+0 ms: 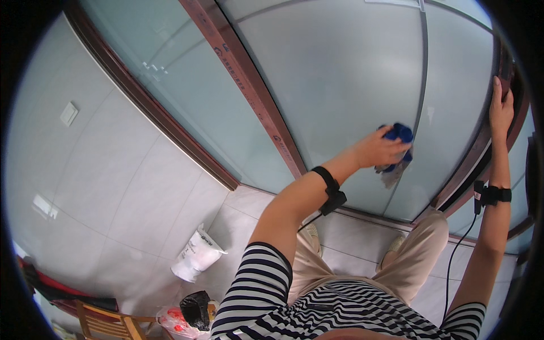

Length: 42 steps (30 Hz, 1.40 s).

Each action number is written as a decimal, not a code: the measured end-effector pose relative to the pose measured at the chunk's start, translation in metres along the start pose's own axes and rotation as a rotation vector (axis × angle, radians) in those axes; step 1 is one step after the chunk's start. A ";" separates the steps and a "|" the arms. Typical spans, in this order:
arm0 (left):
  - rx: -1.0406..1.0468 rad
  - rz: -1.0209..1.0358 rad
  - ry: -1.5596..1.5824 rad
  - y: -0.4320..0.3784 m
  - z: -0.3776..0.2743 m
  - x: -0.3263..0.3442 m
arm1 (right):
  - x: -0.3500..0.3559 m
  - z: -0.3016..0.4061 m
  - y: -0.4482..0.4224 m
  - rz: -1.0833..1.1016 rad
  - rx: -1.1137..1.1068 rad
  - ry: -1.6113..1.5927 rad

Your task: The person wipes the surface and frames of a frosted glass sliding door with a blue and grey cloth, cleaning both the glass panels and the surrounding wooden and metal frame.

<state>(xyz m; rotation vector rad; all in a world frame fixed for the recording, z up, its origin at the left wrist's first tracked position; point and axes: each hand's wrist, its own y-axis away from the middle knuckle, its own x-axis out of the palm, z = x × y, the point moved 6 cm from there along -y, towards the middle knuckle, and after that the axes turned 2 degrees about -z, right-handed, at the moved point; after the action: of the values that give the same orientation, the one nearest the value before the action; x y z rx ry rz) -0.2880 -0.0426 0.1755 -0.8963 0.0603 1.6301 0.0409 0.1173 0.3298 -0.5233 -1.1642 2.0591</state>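
Observation:
A bunched blue cloth is gripped in my left hand. The cloth lies against a frosted glass door panel, just left of a grey vertical strip. A blurred reflection of hand and cloth shows in the glass below. My right hand is up at the far right, its fingers wrapped on the dark reddish-brown edge frame of the door. To the left, another brown frame post bearing printed writing borders the panel.
A white wall switch is on the tiled wall. A white paper-like bag or bin stands on the floor by the wall. At lower left are a wooden chair, a red-and-white plastic bag and a black bag. Cables run from my wrist straps.

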 end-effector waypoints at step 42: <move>-0.475 -0.421 -0.181 -0.104 0.240 -0.222 | -0.024 0.041 0.007 -0.079 0.014 -0.130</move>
<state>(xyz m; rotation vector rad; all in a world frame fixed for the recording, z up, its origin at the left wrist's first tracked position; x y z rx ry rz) -0.3244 -0.0751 0.5152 -1.0280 -0.6251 1.3357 0.0283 0.0736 0.3451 -0.3350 -1.2249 2.0571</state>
